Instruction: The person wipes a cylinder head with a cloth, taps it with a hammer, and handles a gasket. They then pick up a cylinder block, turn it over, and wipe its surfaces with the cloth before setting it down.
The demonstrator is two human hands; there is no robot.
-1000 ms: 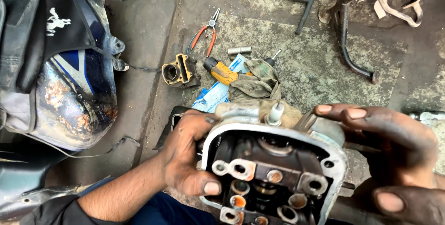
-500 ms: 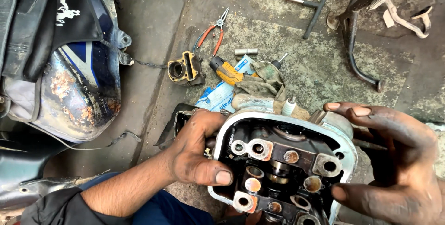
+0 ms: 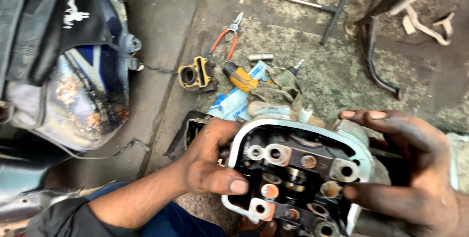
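Both hands grip one greasy engine head (image 3: pixel 298 168), held low in the middle of the view over the person's lap with its open side up. The left hand (image 3: pixel 210 161) is clamped on the near left edge of the engine head, thumb pressed flat on the rim and fingers curled under; the right hand (image 3: pixel 415 168) clasps the far right side, fingers spread across the top corner and thumb hooked over the lower edge. Compared with a second ago, the engine head has tipped a little further toward the camera and the left thumb has slid down along its rim, so more of the rusty bolt holes and the dark cavity now face upward in plain sight. Just beyond the engine head, on the concrete floor (image 3: pixel 161 36), lie a dirty rag (image 3: pixel 278 88), a yellow-handled screwdriver (image 3: pixel 239 76) and a blue-and-white packet (image 3: pixel 229 105). Further beyond sit a small yellow-black fitting (image 3: pixel 195 75) and red-handled pliers (image 3: pixel 225 39), with a long T-handle wrench (image 3: pixel 312 5) furthest off. To the left of the engine head rests a rusted blue fuel tank (image 3: pixel 73 100).
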